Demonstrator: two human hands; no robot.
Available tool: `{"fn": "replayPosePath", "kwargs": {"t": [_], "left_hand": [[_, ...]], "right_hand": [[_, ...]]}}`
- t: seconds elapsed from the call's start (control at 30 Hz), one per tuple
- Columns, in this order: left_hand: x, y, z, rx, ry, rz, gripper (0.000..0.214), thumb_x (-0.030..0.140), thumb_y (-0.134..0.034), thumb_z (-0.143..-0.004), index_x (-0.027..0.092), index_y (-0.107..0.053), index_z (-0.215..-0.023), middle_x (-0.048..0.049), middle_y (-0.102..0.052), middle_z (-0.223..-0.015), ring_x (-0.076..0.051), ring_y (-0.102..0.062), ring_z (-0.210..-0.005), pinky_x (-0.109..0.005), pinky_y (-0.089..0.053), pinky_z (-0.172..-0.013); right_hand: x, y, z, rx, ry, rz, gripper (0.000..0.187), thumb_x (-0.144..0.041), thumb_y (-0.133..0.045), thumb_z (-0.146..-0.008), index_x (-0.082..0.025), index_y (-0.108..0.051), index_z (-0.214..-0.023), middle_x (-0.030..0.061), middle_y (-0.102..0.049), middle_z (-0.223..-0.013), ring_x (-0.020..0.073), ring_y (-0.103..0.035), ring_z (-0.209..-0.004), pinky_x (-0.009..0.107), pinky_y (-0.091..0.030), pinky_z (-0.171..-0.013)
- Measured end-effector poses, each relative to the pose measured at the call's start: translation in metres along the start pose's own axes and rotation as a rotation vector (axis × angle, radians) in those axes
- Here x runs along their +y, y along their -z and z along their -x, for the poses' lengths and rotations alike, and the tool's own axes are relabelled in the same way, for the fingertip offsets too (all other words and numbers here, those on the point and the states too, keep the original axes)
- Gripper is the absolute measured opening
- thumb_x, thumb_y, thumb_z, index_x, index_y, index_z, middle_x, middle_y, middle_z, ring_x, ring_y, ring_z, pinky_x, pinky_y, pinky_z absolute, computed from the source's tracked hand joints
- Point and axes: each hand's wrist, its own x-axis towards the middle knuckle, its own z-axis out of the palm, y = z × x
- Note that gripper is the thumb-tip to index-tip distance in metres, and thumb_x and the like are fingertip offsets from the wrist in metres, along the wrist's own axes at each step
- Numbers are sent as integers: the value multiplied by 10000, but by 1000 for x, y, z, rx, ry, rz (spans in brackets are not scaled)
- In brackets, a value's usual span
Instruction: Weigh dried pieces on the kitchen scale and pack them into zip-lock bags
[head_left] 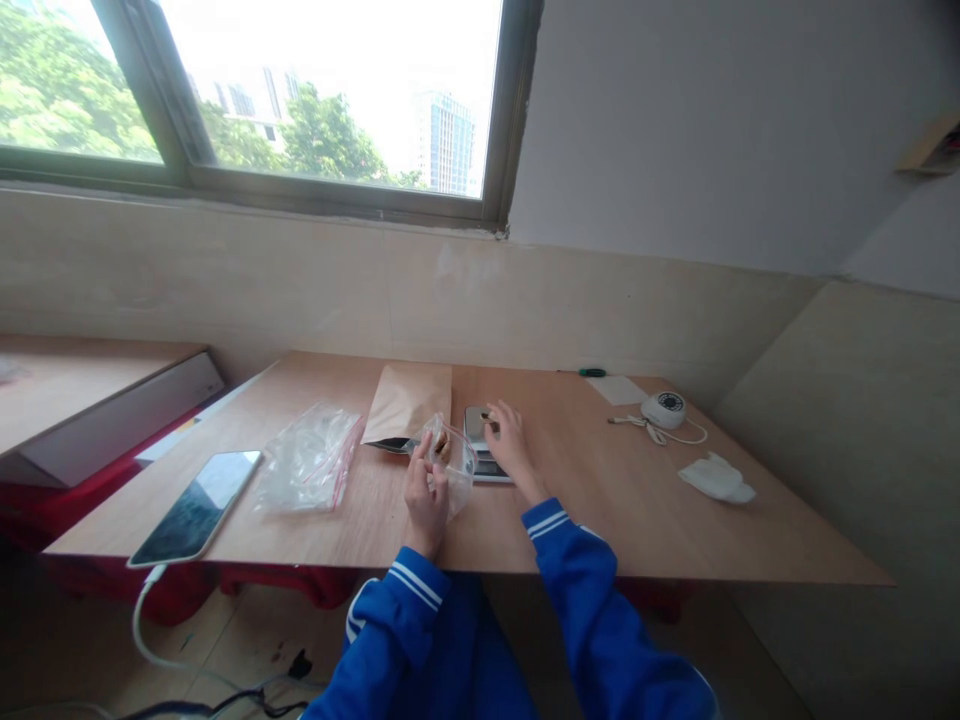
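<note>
1. The left hand (426,497) closes thumb and fingers on a clear bag (453,462) at the table's (615,510) middle. It is held upright, probably so the brown content stays inside.
2. The right hand (510,442) is over the scale (475,422), just right of the bag, fingers loosely spread. A dark bit (485,415) is at the fingertips; I cannot tell if it is pinched.
3. An envelope (409,402) and a phone (196,505) lie further left.

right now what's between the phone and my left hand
Head view: a heap of clear zip bags lies between the phone and the left hand.
</note>
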Motion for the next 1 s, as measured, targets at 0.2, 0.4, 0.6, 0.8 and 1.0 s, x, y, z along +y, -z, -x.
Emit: {"fn": "replayPosePath", "kwargs": {"t": [0.2,0.4,0.6,0.8,1.0], "left_hand": [[-2,0,1,20,5,-22,163,191,-419,-893,198,-509,-758,-134,-596,-1279,-218,-604,-1107,-376,-501,-885],[-1,0,1,19,6,-12,159,192,-417,-898,196,-511,-771,-128,-595,-1284,-216,-591,-1134,-376,-493,-909],[0,0,-1,17,-14,-31,152,178,-431,-890,199,-513,-764,-123,-596,-1283,-201,-608,-1095,-351,-492,-888],[0,0,-1,16,-5,-34,154,191,-429,-892,186,-550,-796,-131,-595,-1281,-201,-623,-1059,-350,-505,-854],[1,0,-1,12,-5,-23,137,199,-427,-904,179,-550,-849,-142,-570,-1315,-209,-593,-1128,-346,-508,-855]], "right_hand": [[27,-8,-7,-118,-34,173,341,-107,-488,-801,-196,-644,-1091,127,-572,-1154,288,-457,-1142,469,-379,-979],[28,-1,-6,-49,-117,211,286,-236,-577,-793,-177,-643,-1065,117,-564,-978,281,-534,-955,416,-433,-863],[21,4,-2,-19,-186,31,216,-358,-595,-781,-180,-623,-902,68,-658,-834,238,-598,-848,386,-451,-822],[-20,13,-4,-128,-312,-530,345,-447,-636,-761,-165,-629,-959,86,-699,-972,188,-646,-821,312,-514,-735],[-64,35,1,-378,-158,-572,331,-450,-631,-800,-176,-672,-981,48,-702,-872,170,-634,-801,284,-508,-701]]}}
